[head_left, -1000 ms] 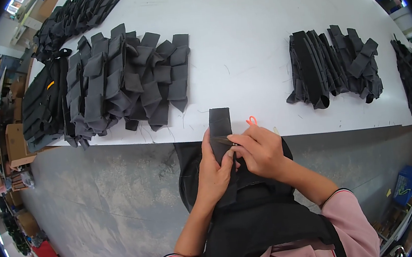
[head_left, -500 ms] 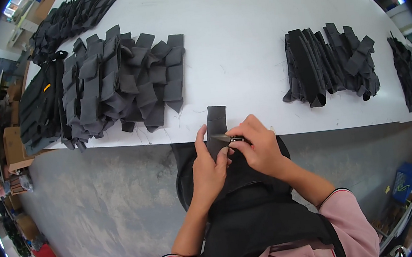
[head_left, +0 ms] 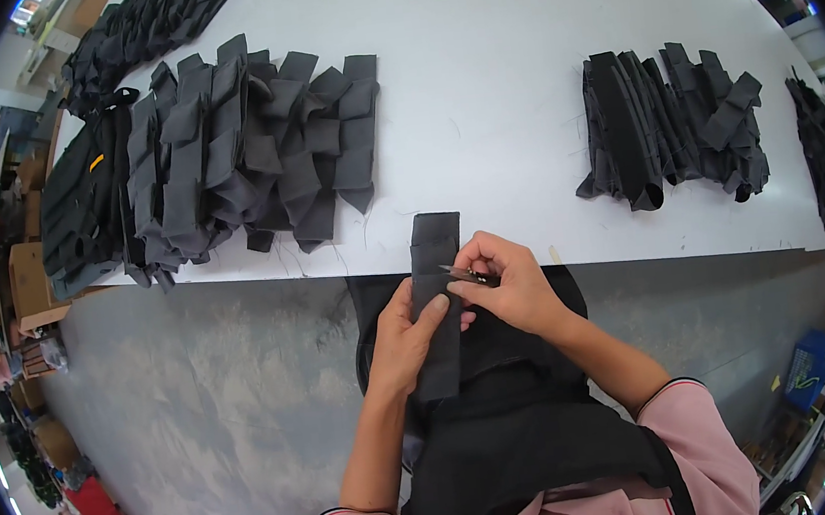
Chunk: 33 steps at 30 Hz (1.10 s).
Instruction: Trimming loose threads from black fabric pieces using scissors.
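A long folded strip of dark grey fabric [head_left: 434,285] lies over the near edge of the white table [head_left: 486,99] and hangs down toward my lap. My left hand [head_left: 403,337] grips the strip from the left, thumb across its middle. My right hand [head_left: 508,283] holds a small metal thread snipper [head_left: 465,274], its tip touching the strip's right edge. My black apron [head_left: 511,428] lies under both hands.
A large overlapping pile of grey folded fabric pieces [head_left: 220,152] covers the table's left. A smaller black pile [head_left: 671,130] sits on the right, another [head_left: 823,144] at the far right edge. Cardboard boxes [head_left: 28,283] stand on the grey floor at left.
The strip has slid a little toward me off the table edge. My right hand has shifted from the strip's upper part to its right edge, with the snipper now showing.
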Each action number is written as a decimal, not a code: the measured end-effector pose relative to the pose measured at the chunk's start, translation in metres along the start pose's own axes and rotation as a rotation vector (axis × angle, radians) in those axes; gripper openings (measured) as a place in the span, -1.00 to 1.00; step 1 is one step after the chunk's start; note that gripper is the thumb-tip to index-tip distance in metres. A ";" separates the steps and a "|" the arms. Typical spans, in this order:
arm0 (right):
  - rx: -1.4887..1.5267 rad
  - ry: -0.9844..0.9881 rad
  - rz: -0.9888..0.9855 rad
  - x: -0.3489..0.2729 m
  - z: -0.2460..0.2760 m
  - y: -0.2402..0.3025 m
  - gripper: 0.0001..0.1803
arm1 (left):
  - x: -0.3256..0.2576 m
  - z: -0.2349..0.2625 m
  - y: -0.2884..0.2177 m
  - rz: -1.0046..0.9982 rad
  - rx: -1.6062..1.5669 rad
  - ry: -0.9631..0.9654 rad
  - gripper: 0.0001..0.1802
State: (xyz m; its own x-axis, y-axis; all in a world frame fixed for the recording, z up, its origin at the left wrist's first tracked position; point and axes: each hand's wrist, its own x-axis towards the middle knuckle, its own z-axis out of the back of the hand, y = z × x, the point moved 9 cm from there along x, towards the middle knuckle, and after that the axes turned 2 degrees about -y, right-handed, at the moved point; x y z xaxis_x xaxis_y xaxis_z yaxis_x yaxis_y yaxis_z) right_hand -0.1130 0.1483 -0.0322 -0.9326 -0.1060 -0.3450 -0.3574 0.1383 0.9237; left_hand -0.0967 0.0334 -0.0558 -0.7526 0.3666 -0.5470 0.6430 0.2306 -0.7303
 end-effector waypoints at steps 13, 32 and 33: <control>-0.516 -0.137 0.581 -0.029 -0.001 0.025 -0.63 | 0.002 0.012 0.017 -0.012 0.123 -0.148 -0.63; -0.736 -0.008 0.691 -0.036 -0.011 0.077 -0.73 | -0.005 0.007 0.006 0.023 0.185 -0.010 -0.80; -0.738 -0.011 0.690 -0.034 -0.009 0.075 -0.73 | -0.005 0.008 0.006 0.023 0.228 -0.010 -0.80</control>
State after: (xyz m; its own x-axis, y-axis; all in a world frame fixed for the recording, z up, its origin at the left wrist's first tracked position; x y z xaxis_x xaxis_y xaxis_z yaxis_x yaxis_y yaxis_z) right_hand -0.1074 0.1530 0.0508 -0.9255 -0.2235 0.3056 0.3774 -0.4780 0.7932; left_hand -0.0905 0.0261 -0.0606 -0.7399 0.3604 -0.5680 0.6125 0.0119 -0.7904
